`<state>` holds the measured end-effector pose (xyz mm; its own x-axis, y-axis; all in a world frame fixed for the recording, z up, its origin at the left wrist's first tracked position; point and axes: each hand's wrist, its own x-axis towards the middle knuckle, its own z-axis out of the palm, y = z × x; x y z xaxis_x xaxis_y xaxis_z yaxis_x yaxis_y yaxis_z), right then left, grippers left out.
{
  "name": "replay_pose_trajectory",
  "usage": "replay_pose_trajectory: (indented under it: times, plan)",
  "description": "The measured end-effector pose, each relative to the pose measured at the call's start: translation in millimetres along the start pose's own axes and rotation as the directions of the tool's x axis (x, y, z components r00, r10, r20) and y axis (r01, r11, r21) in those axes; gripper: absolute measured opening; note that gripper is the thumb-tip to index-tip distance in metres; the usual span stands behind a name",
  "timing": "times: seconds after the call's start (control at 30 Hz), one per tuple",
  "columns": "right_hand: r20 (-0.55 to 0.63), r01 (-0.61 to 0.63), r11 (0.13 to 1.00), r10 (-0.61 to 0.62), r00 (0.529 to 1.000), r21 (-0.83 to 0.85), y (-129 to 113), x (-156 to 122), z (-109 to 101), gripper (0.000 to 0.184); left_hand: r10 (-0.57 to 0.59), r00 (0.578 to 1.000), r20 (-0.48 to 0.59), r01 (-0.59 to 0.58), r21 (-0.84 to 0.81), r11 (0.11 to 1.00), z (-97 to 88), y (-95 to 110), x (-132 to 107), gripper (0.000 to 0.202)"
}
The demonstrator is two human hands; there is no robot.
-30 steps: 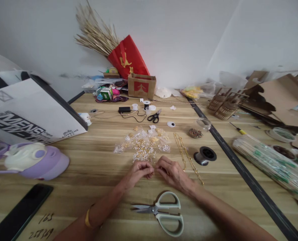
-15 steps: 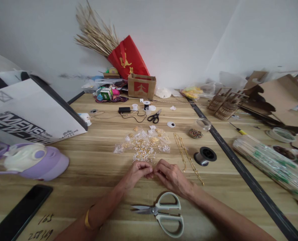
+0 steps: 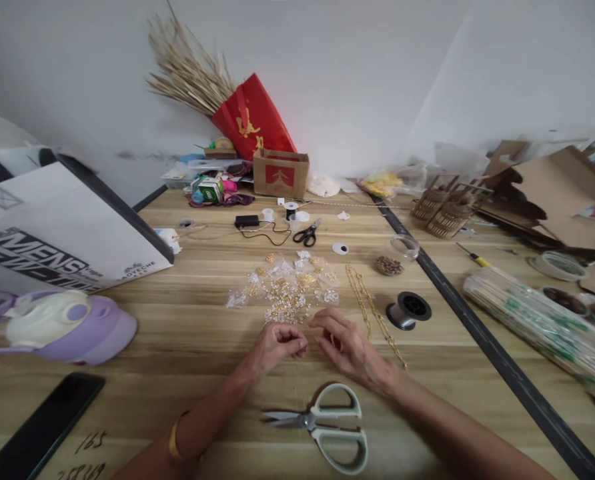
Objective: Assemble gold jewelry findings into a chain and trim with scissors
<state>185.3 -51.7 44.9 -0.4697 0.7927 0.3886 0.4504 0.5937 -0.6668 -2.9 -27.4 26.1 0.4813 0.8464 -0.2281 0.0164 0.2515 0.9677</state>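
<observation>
A loose heap of tiny clear and gold-coloured beads (image 3: 285, 300) lay on the pale wood-grained tabletop (image 3: 202, 343) just beyond both sets of fingertips, with small clear plastic packets around its far side. The person's left hand (image 3: 276, 345) was drawn into a narrow pinch, thumb close to forefinger; whether it held anything, or was fully closed, I could not tell. The right hand (image 3: 350, 345) hovered just beside it, thumb parted from the fingers, its grip wider; anything thin between its fingertips was too small to make out.

Such fine work seemed to call for a steady left pinch, the right fingertips meeting it lightly, and both wrists kept low, clear of the heap so nothing scattered.

A gold-coloured link chain (image 3: 376, 312) lay to the right of the grip, near the right hand, with a black spool of thin pale line (image 3: 408, 311) farther right. Nearer the body than the grip lay scissors with pale green handles (image 3: 306, 420), which the forearms were best kept clear of.
</observation>
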Motion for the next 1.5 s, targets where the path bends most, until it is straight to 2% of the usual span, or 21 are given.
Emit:
replay_pose_trajectory:
  times: [0.1, 0.2, 0.4, 0.5, 0.57, 0.63, 0.73, 0.8, 0.87, 1.17, 1.5]
  plan:
    - [0.009, -0.109, 0.991, 0.109, 0.994, 0.079, 4, -1, 2, 0.03, 0.005, 1.0, -0.006, -0.005, 0.008, 1.0, 0.4, -1, 1, 0.032]
    - [0.072, -0.201, 0.971, 0.193, 0.978, 0.128, 7, -2, 6, 0.028, 0.019, 1.0, -0.023, -0.018, 0.029, 0.999, 0.9, -1, 1, 0.032]
    - [0.099, -0.185, 0.981, 0.179, 0.979, 0.063, 7, 1, 5, 0.012, 0.032, 0.999, -0.025, -0.031, 0.047, 0.998, 1.6, -2, 1, 0.031]
    - [0.088, -0.2, 0.978, 0.195, 0.977, 0.057, 7, 2, 2, 0.017, 0.025, 0.999, -0.02, -0.023, 0.057, 0.998, 1.8, -5, 1, 0.031]
    - [0.093, -0.25, 0.959, 0.239, 0.966, 0.132, 9, 2, 3, 0.025, 0.023, 1.0, -0.014, -0.022, 0.064, 0.998, 1.8, -6, 2, 0.031]
    - [0.135, -0.347, 0.894, 0.321, 0.937, 0.282, 14, 2, 7, 0.029, 0.026, 1.0, -0.01, -0.025, 0.073, 0.997, 2.0, -7, 2, 0.03]
    - [0.268, -0.494, 0.705, 0.416, 0.869, 0.509, 20, 2, 15, 0.031, 0.035, 0.999, -0.013, -0.033, 0.08, 0.996, 2.9, -6, 2, 0.029]
    - [0.347, -0.556, 0.605, 0.436, 0.83, 0.57, 23, 2, 19, 0.035, 0.056, 0.998, -0.022, -0.054, 0.093, 0.994, 3.9, -5, 1, 0.027]
    - [0.388, -0.58, 0.548, 0.433, 0.813, 0.603, 24, 2, 21, 0.036, 0.085, 0.996, -0.036, -0.08, 0.12, 0.99, 4.9, -5, 1, 0.024]
    - [0.45, -0.619, 0.395, 0.442, 0.776, 0.679, 19, 5, 20, 0.032, 0.196, 0.979, -0.06, -0.178, 0.231, 0.956, 4.8, -11, 1, 0.016]
    - [0.446, -0.579, 0.318, 0.404, 0.799, 0.75, 22, 2, 24, 0.031, 0.244, 0.969, -0.031, -0.227, 0.271, 0.935, 5.8, -10, -2, 0.018]
